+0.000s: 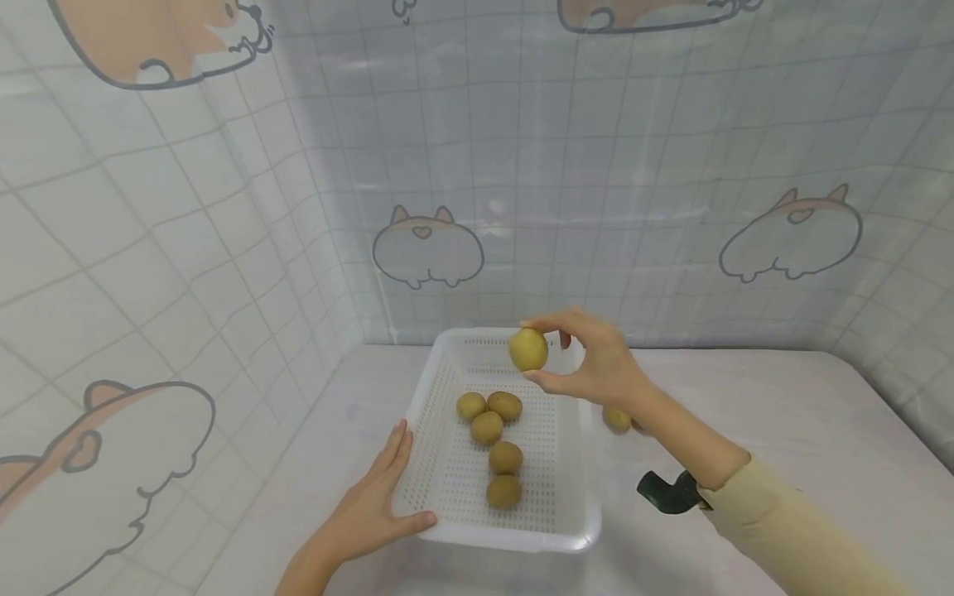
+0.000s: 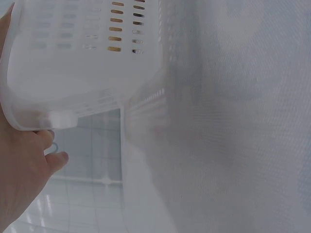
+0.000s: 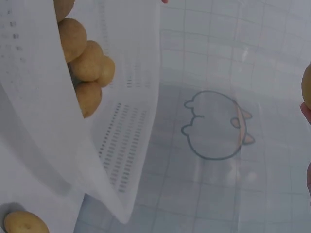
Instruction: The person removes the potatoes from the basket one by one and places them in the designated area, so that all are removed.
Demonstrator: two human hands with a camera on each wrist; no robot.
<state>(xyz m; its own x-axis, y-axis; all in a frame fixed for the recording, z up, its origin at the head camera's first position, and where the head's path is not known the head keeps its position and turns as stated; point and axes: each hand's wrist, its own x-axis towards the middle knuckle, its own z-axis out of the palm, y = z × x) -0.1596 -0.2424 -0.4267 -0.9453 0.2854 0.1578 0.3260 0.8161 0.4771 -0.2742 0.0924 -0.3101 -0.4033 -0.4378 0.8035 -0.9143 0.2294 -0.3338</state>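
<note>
My right hand (image 1: pixel 592 360) pinches a potato (image 1: pixel 528 349) between thumb and fingers, held above the far right part of a white plastic basket (image 1: pixel 522 540). In the right wrist view only an edge of that potato (image 3: pixel 306 87) shows at the right border. Several potatoes lie on the basket floor, among them a near potato (image 1: pixel 503 492) and a far one (image 1: pixel 505 405). My left hand (image 1: pixel 365 505) rests against the basket's near left corner, fingers extended along the left side and thumb on the front rim. The left wrist view shows this hand (image 2: pixel 22 170) beside the basket wall (image 2: pixel 87 73).
To the right of the basket, a potato (image 1: pixel 617 419) lies on the white table (image 1: pixel 745 414), with another partly hidden behind my right forearm. A dark green strap-like piece (image 1: pixel 671 492) sits at the right wrist. Grid-patterned sheets with cartoon dogs (image 1: pixel 428 248) enclose the table.
</note>
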